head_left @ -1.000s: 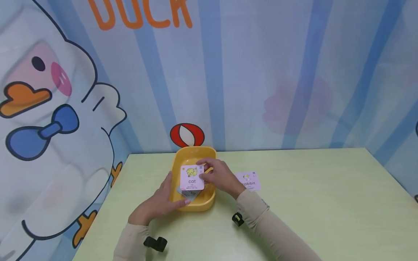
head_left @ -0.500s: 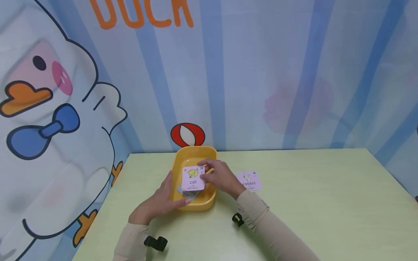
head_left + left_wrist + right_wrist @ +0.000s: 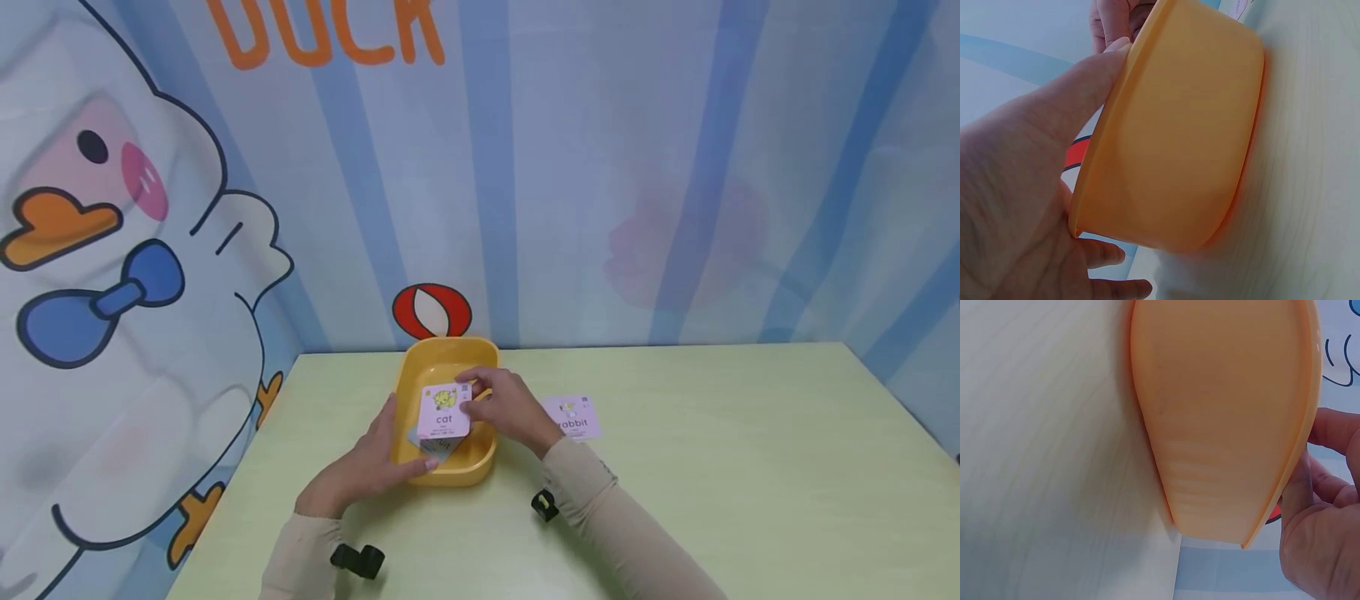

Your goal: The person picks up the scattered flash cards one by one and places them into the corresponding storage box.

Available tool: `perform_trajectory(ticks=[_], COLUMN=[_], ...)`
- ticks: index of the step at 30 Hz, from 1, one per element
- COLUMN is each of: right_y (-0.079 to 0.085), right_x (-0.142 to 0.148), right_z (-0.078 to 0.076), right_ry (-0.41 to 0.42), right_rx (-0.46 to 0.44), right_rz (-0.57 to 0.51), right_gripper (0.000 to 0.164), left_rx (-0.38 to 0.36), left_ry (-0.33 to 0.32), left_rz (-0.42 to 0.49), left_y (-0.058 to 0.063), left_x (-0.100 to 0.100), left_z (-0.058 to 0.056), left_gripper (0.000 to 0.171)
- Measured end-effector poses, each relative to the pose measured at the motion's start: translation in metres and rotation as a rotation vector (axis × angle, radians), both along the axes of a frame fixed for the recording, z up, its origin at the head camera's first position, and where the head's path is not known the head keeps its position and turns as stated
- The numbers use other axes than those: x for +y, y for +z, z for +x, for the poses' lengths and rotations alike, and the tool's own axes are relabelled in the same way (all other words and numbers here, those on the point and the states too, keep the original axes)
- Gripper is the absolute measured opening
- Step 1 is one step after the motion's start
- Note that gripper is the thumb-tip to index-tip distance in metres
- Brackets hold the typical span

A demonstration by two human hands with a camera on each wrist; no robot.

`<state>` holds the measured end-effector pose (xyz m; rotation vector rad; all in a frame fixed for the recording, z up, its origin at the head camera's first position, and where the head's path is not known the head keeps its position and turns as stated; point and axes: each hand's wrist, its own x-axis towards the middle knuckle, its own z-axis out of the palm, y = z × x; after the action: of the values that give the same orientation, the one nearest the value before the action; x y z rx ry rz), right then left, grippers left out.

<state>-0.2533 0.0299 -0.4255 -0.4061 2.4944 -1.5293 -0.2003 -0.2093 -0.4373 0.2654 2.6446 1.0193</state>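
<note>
A yellow plastic tray point(image 3: 477, 477) stands on the table in the head view. My left hand point(image 3: 367, 458) grips its near left corner, thumb over the rim and fingers along the outer side. In the left wrist view that thumb point(image 3: 1088, 81) lies over the tray's edge. My right hand point(image 3: 510, 408) reaches over the tray's right side and pinches a pink card point(image 3: 444, 410) with a yellow cat picture and the word "cat" by its right edge. Below it in the tray lies a grey-blue card point(image 3: 442, 452), its lettering partly covered. The right wrist view hides the cat card behind the tray wall point(image 3: 1222, 394).
A pink "rabbit" card point(image 3: 573, 419) lies on the pale table point(image 3: 720, 467) just right of the tray, partly behind the right hand. A printed backdrop point(image 3: 570, 167) with a large duck rises behind the table's far edge. Black wrist straps point(image 3: 358, 561) sit on both sleeves.
The right hand has lowered the cat card slightly and shifted it a little to the right over the tray. The left hand keeps its place on the tray.
</note>
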Motion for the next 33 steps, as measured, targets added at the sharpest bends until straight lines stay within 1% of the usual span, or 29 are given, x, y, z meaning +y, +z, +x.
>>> perform_trajectory(ticks=[4,10,17,22,26,33], right_y=[-0.0017,0.0002,0.0007,0.001,0.0013,0.0015], right_x=[0.0007,-0.0002,-0.0008,-0.0009,-0.0009,-0.0004], right_z=[0.0008,0.0022,0.0006,0.0005,0.0006,0.0009], right_ry=[0.001,-0.004,-0.014,-0.018,-0.019,-0.016], right_rx=[0.011,-0.012,-0.013,-0.027,-0.033,-0.024], right_rz=[0.002,0.005,0.006,0.001,0.001,-0.002], right_gripper=[0.035,0.036,0.039,0.037,0.035,0.034], left_rx=[-0.007,-0.01,-0.002,-0.001,0.003,0.017], left_ry=[0.004,0.009,0.011,0.009,0.004,-0.002], left_rz=[-0.002,0.01,0.006,-0.008,0.0,-0.007], left_y=[-0.0015,-0.0003,-0.0004,-0.0019,-0.0016,0.0001], left_x=[0.0003,0.0012,0.0003,-0.0003,-0.0004,0.0], left_z=[0.0009,0.0024,0.0014,0.001,0.0007,0.0006], left_gripper=[0.127,0.127,0.126,0.127,0.127,0.126])
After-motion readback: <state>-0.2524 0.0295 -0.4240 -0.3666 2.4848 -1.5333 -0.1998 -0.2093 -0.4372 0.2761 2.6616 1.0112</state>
